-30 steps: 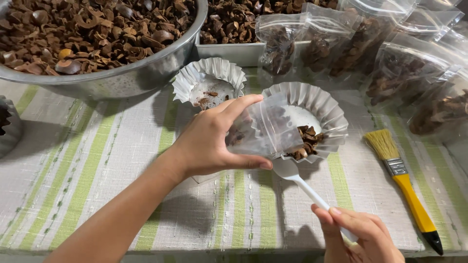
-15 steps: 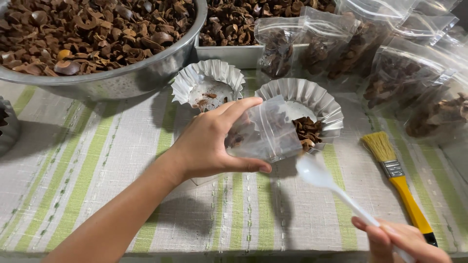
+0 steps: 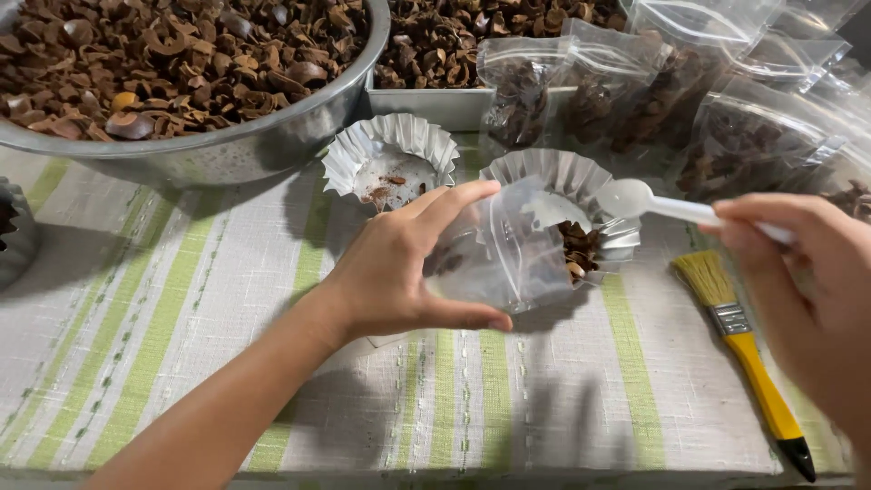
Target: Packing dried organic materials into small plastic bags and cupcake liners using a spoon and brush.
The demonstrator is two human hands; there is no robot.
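A small clear plastic zip bag [image 3: 508, 249] is pinched by the left hand [image 3: 399, 272] at centre; a white plastic spoon [image 3: 671, 207] is gripped by the right hand [image 3: 803, 272] at three o'clock, over the fluted foil cup [image 3: 594, 186].

The left hand [image 3: 399, 272] is gripping a small clear plastic bag [image 3: 508, 254] between thumb and fingers, holding its mouth over a fluted foil cup [image 3: 599, 195] containing brown shell pieces. The right hand [image 3: 807, 281] is pinching a white plastic spoon [image 3: 662, 204], its bowl hovering above that cup. A second foil cup [image 3: 390, 159] is sitting to the left, a yellow-handled brush [image 3: 744, 349] is lying on the striped cloth [image 3: 181, 308] at right, and a metal bowl [image 3: 209, 154] of shells is standing far left
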